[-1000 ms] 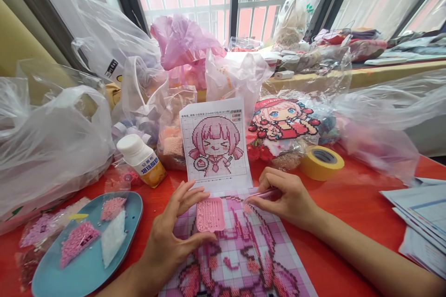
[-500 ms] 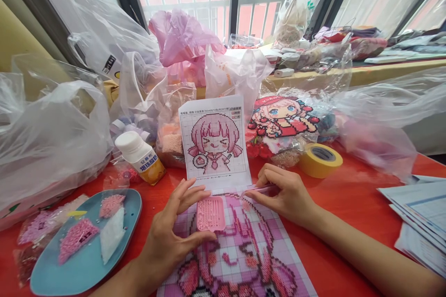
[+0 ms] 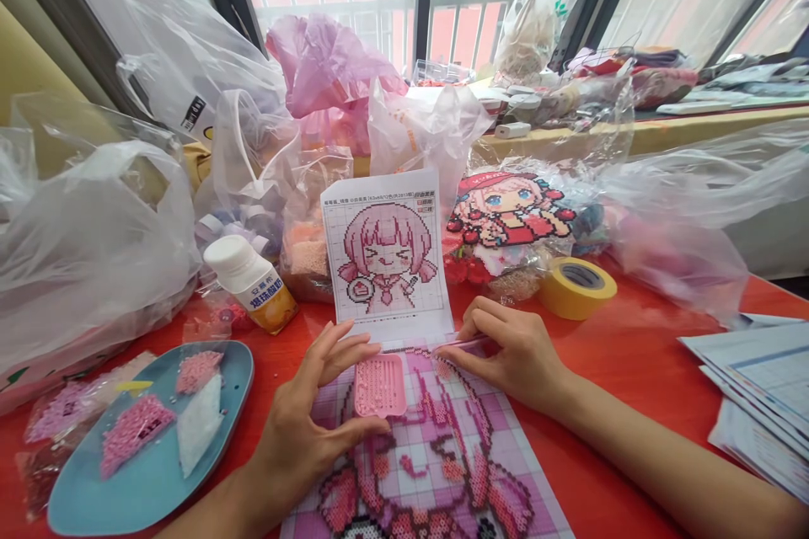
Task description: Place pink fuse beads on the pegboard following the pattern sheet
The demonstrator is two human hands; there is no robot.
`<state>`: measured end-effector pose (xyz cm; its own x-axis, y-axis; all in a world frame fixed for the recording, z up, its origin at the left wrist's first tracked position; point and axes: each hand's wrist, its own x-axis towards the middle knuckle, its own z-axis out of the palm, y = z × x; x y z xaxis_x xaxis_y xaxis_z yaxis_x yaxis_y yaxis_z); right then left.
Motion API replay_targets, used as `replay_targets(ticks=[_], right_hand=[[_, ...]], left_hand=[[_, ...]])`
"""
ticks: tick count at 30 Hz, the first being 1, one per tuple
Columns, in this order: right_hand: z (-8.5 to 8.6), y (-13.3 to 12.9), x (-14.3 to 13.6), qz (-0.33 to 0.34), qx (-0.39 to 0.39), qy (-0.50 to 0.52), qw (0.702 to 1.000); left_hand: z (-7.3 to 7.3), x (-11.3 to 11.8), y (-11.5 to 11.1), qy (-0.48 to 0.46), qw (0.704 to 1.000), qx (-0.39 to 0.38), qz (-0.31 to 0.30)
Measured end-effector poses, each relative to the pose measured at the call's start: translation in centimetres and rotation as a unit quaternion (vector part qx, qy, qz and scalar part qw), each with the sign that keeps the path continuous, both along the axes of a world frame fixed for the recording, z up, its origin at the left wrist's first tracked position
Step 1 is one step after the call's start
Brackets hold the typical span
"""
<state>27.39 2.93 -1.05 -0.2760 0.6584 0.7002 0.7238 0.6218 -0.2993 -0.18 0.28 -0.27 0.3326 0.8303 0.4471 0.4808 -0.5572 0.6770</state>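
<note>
My left hand (image 3: 309,417) grips a small pink ridged bead tray (image 3: 380,386) between thumb and fingers, and small pale beads lie in its grooves. The tray is over the upper part of a bead picture (image 3: 420,467), a pink-haired character on a pink and white grid sheet. My right hand (image 3: 506,349) pinches a thin pinkish stick-like tool (image 3: 468,343) at the top edge of that picture. The tool's exact kind and its tip are hard to make out. Just behind both hands a printed pattern sheet (image 3: 387,257) stands propped up, showing the same character.
On the left a blue plate (image 3: 221,421) carries bags of pink and white beads. A white bottle (image 3: 249,285) stands behind it. Yellow tape (image 3: 578,289) and a finished bead figure (image 3: 509,210) lie back right; papers (image 3: 752,379) lie right. Plastic bags (image 3: 101,227) crowd the back.
The whole view has shifted slightly. Both hands keep almost the same pose, the left on the bead tray and the right with the thin tool at the picture's top edge.
</note>
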Motion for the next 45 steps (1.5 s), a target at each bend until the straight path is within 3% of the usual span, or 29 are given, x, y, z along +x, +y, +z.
replay_targets(ticks=[20,29,45], right_hand=[[0.0,0.0,0.0,0.001,0.006,-0.009,1.0],[0.0,0.0,0.1,0.006,0.002,-0.008,1.0],[0.2,-0.1,-0.2,0.036,-0.007,0.062,0.997]], left_hand=[[-0.1,0.0,0.1,0.001,1.0,0.002,0.002],[0.6,0.2,0.1,0.018,1.0,0.005,0.006],[0.9,0.2,0.0,0.026,1.0,0.005,0.003]])
